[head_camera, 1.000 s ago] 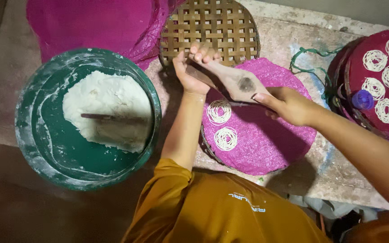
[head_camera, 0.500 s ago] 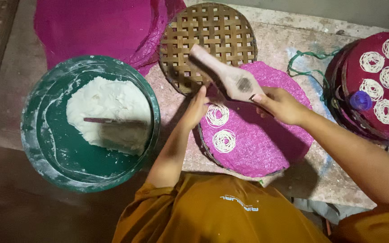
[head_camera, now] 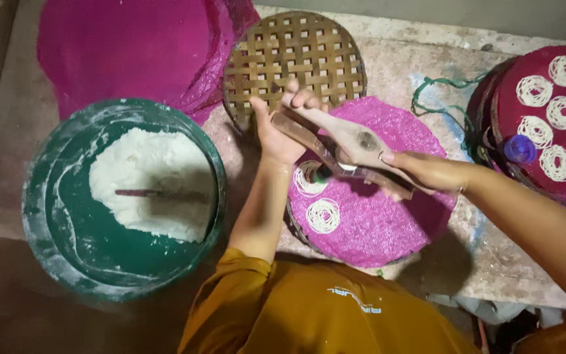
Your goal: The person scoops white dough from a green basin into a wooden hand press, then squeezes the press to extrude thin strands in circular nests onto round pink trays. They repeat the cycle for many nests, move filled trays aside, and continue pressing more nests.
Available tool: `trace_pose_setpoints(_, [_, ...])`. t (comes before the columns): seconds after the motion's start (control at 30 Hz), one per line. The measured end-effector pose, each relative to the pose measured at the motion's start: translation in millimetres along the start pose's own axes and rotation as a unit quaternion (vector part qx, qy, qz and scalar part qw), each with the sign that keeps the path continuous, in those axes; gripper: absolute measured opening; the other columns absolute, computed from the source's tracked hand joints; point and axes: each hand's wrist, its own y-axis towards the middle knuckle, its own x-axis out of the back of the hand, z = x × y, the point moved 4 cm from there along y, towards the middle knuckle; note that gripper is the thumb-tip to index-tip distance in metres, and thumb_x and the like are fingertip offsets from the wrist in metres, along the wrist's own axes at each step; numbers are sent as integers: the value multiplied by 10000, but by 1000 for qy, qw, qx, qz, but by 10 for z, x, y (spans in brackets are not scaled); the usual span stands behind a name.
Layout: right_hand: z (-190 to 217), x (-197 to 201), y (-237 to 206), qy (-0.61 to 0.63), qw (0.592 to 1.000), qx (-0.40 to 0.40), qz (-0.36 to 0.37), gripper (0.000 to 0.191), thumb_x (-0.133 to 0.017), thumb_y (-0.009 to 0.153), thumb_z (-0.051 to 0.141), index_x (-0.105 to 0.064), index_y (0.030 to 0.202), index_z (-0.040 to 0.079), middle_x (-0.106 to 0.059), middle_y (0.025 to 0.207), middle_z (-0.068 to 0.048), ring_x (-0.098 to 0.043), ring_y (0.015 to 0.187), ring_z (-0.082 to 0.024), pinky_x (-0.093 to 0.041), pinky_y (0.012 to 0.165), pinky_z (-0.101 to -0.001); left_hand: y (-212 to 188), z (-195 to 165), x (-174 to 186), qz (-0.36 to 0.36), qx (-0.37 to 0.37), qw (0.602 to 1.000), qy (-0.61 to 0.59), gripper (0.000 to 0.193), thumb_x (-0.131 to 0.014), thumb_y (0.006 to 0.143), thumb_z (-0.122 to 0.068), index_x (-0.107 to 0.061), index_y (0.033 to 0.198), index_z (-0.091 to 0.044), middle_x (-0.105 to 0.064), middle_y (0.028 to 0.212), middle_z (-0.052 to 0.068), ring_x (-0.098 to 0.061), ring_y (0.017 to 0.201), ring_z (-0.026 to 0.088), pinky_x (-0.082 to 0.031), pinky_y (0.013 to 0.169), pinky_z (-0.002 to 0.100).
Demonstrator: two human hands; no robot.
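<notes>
My left hand (head_camera: pixel 282 124) grips the far end of a wooden noodle press (head_camera: pixel 345 145). My right hand (head_camera: pixel 427 172) holds the press's near handles. The press hangs over a round tray covered in pink cloth (head_camera: pixel 388 229). Two white noodle coils (head_camera: pixel 323 214) lie on the cloth's left side, one partly under the press.
A green tub (head_camera: pixel 54 223) at left holds white dough (head_camera: pixel 145 180) with a stick in it. A bare woven bamboo tray (head_camera: pixel 296 59) lies behind. Stacked pink trays with several noodle coils (head_camera: pixel 558 111) stand at right. A pink cloth heap (head_camera: pixel 126 46) lies at back left.
My left hand left the press, dropped toward the cloth, then came back up and took hold of the press's far end. The press now sits lower over the pink tray.
</notes>
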Motion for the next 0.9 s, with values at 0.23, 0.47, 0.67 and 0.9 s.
trace_pose_setpoints(0.23, [443,194,140,-173,964,-5,-203,573,-411,998,561,-654,1014,43,-682,748,-89,-646,673,-183,-538,685,-362,446,-149,378,-53,-31,997,-42,435,-507,1031,-600,-512,889,-188,-487,795,-59,-516,810,122,-469,931,342])
trace_pose_setpoints(0.47, [540,111,89,-212,965,-65,-142,659,-266,1027,606,-673,1017,87,-627,714,-95,-641,614,-191,-580,670,-387,329,-12,596,-84,-61,994,-32,383,-486,1037,-542,-493,855,-205,-467,753,-75,-504,759,120,-476,888,343])
trace_pose_setpoints(0.67, [682,266,79,-237,943,-71,-224,633,-315,1012,609,-622,1255,112,-636,687,-105,-650,603,-220,-589,607,-375,577,-85,603,-79,-62,995,-23,374,-493,993,-536,-488,832,-199,-453,726,-74,-493,738,113,-456,851,334])
trace_pose_setpoints(0.9, [604,83,143,-173,968,-13,-180,683,-350,993,599,-695,1092,17,-668,686,-100,-670,608,-204,-560,629,-364,375,-159,607,-151,-56,987,-23,384,-477,970,-546,-464,814,-195,-426,708,-78,-451,701,114,-434,797,352])
